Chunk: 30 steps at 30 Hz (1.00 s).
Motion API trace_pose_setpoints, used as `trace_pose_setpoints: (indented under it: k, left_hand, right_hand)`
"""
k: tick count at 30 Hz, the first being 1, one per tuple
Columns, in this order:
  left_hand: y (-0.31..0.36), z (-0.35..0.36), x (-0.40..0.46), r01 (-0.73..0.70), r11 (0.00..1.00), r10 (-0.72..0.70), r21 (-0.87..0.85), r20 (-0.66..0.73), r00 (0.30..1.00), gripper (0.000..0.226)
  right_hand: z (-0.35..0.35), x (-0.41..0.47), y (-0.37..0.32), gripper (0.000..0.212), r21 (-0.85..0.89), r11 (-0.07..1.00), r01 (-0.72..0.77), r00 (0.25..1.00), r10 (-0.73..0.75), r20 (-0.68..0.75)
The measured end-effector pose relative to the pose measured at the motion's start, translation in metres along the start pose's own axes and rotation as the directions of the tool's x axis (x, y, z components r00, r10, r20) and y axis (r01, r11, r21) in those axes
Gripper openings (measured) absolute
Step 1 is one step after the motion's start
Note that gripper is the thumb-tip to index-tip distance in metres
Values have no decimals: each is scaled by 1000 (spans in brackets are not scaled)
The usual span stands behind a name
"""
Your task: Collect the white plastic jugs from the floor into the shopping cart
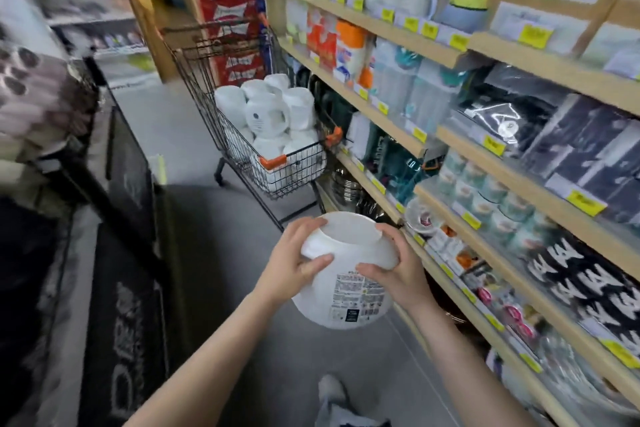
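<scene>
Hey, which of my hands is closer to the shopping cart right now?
Left, slightly. Your left hand grips the jug on its left side, more directly below the cart. Your right hand grips the jug's right side, toward the shelves.

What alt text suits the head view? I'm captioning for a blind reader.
Both hands, left hand and right hand, hold a white plastic jug in a shop aisle. Ahead, a wire shopping cart piled with white jugs stands beside wooden shelves.
</scene>
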<state>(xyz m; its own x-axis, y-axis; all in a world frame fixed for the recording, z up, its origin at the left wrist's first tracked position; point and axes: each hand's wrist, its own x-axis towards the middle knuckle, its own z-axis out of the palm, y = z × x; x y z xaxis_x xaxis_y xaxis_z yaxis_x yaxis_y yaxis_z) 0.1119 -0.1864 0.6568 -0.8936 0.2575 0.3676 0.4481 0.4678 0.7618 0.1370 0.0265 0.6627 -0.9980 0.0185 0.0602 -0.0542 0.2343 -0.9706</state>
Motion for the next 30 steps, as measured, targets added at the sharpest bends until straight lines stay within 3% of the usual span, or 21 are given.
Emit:
trace_pose_setpoints:
  k: [8, 12, 17, 25, 30]
  left_hand:
    - [-83, -59, 74, 127, 989, -113, 82, -156, 981, 66]
    - [-123, -90, 109, 169, 981, -148, 95, -197, 969, 67]
    - [-190, -134, 158, 171, 984, -159, 53, -178, 971, 65]
    - [-291, -225, 263, 59, 998, -59, 15, -21, 998, 77]
    - [-333, -245, 329, 56, 998, -60, 30, 152, 987, 99]
  right_hand:
    - [69, 145, -13, 72, 27, 997, 66, 969, -70, 239]
    - [110, 206, -17, 74, 40, 997, 64, 958, -73, 277]
    - [168, 280, -14, 73, -1, 997, 78, 964, -75, 255]
    - [262, 379, -32, 73, -40, 997, 66, 996, -63, 57]
    - [277, 430, -40, 75, -99, 992, 77, 996, -80, -30]
